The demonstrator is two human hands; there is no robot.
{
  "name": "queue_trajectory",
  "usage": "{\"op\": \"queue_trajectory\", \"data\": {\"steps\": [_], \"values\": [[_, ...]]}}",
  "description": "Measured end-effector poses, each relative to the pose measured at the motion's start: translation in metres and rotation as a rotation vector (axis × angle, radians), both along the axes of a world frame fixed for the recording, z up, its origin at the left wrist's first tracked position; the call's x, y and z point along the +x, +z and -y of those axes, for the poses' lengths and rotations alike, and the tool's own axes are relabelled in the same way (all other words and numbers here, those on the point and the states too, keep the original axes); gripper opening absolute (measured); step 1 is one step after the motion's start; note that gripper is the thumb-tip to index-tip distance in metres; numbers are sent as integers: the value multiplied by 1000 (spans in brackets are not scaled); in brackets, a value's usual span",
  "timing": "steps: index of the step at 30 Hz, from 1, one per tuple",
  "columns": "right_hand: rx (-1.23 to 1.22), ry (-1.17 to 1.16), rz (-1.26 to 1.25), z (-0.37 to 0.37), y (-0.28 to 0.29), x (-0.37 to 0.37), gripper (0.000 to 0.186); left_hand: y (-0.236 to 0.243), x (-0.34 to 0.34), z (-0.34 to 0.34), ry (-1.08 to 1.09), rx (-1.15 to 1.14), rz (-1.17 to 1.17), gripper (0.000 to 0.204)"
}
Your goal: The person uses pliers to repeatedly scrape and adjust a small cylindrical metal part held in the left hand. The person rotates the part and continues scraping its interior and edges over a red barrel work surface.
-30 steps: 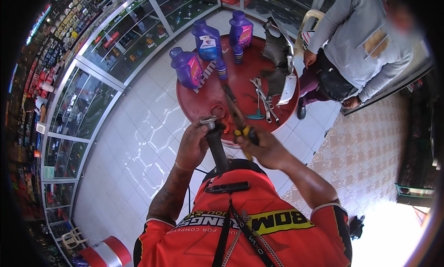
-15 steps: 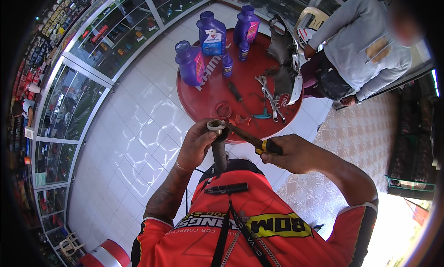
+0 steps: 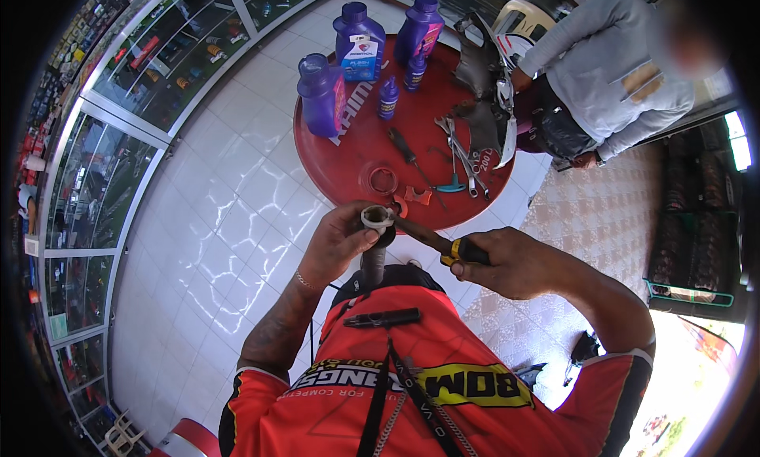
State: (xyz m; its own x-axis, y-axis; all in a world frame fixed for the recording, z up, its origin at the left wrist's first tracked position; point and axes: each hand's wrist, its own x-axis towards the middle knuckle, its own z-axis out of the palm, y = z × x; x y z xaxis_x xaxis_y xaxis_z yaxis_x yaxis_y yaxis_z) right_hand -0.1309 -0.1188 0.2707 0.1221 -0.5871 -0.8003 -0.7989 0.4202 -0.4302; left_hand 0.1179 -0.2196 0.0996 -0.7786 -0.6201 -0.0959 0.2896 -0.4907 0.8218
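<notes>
My left hand [image 3: 340,239] is closed around the top of a grey tube [image 3: 373,265]. A pale ring-shaped collar [image 3: 378,217] with an open centre tops it, and my thumb presses on the collar's near side. My right hand [image 3: 507,263] grips the black-and-yellow handle of a file-like tool [image 3: 430,237]. Its long, flat, dark blade points left, and the tip meets or nearly meets the collar's right edge. I cannot tell whether they touch. The tube's lower end is hidden near my waist.
Ahead stands a red drum [image 3: 360,172] bearing purple bottles [image 3: 360,45], a screwdriver [image 3: 404,146], wrenches [image 3: 467,164], a teal-handled tool [image 3: 451,188] and dark-and-white plastic panels [image 3: 483,77]. Another person [image 3: 609,77] stands at its right. Glass display cases [image 3: 95,180] line the left.
The whole view has shifted slightly. The collar's opening now faces a little more toward me. Both hands keep their grips, with the blade still at the collar's right side.
</notes>
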Motion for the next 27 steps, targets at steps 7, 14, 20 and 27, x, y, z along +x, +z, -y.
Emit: {"op": "queue_trajectory", "data": {"steps": [7,14,20,27], "values": [[-81,63,-51,2,-3,11,45,-2,11,7,-10,-140,95,45],[90,49,23,7,6,13,49,0,17,12,-42,-218,138,45],[72,63,39,12,9,14,47,-1,19,15,-47,-215,121,45],[104,30,43,11,6,9,47,-2,15,15,-65,-229,85,46]]}}
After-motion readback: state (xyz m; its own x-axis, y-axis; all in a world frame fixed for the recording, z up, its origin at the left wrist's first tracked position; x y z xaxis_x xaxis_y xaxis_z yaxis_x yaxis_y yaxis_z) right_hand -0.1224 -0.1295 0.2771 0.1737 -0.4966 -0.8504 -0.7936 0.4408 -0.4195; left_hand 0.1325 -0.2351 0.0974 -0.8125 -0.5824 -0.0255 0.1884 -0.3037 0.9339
